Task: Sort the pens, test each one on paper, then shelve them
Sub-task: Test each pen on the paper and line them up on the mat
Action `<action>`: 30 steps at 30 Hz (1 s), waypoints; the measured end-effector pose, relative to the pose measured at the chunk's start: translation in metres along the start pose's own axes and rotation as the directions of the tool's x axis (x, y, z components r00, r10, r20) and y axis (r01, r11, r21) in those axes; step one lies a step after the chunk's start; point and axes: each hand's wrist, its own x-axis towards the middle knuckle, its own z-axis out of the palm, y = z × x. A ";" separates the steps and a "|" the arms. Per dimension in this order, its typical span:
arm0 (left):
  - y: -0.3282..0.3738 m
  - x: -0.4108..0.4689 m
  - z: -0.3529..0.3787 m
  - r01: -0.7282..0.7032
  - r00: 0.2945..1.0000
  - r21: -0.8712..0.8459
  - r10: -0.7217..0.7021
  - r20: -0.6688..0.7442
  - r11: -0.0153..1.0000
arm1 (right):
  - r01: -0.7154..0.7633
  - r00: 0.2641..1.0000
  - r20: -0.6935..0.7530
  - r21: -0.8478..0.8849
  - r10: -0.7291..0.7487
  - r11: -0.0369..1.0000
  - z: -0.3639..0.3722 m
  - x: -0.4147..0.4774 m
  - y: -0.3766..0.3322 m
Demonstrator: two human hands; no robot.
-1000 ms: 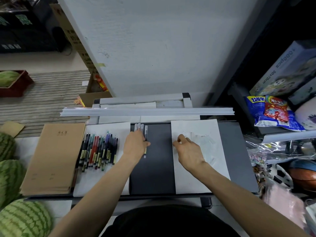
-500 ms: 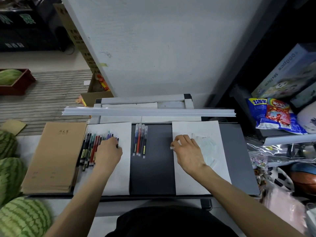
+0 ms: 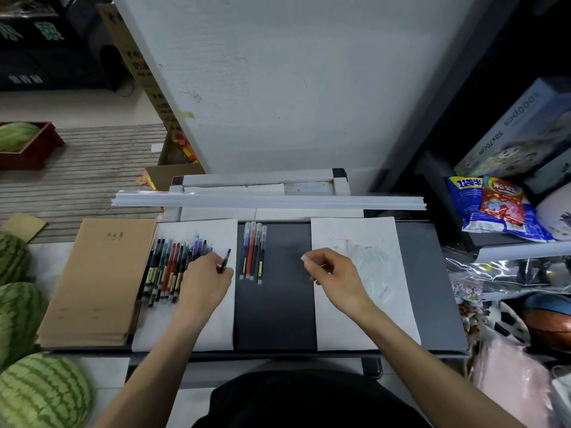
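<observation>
A bunch of several coloured pens [image 3: 168,267] lies on the left white sheet [image 3: 197,329]. My left hand [image 3: 205,282] grips a black pen [image 3: 225,260] at the bunch's right edge, its tip pointing up and away. Several sorted pens [image 3: 253,250] lie side by side on the dark desk mat [image 3: 275,304]. My right hand [image 3: 332,273] hovers over the left edge of the right test sheet [image 3: 364,319], fingers curled, holding nothing I can see. Faint scribbles mark that sheet.
A stack of brown notebooks [image 3: 95,282] sits at the desk's left. A long white rail [image 3: 268,200] runs across the back. Watermelons [image 3: 40,393] lie on the floor at left. Shelves with snack bags [image 3: 494,205] and a boxed puzzle [image 3: 519,131] stand at right.
My left hand left the sorted pens, moved left to the bunch and picked up a black pen. My right hand shifted slightly left and lifted off the test sheet.
</observation>
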 end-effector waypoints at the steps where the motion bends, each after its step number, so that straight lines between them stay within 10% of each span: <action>1: 0.005 -0.004 -0.001 -0.025 1.000 -0.065 0.026 0.016 0.998 | -0.038 0.999 -0.002 0.116 0.039 0.993 -0.001 -0.001 -0.003; 16: 0.082 -0.085 -0.007 -0.203 0.917 -0.532 0.350 0.191 0.822 | -0.230 0.973 0.166 0.711 0.158 0.664 -0.010 -0.014 -0.033; 30: 0.088 -0.086 -0.006 -0.208 0.916 -0.557 0.361 0.178 0.804 | -0.103 0.990 0.139 0.610 0.022 0.786 0.004 -0.031 -0.038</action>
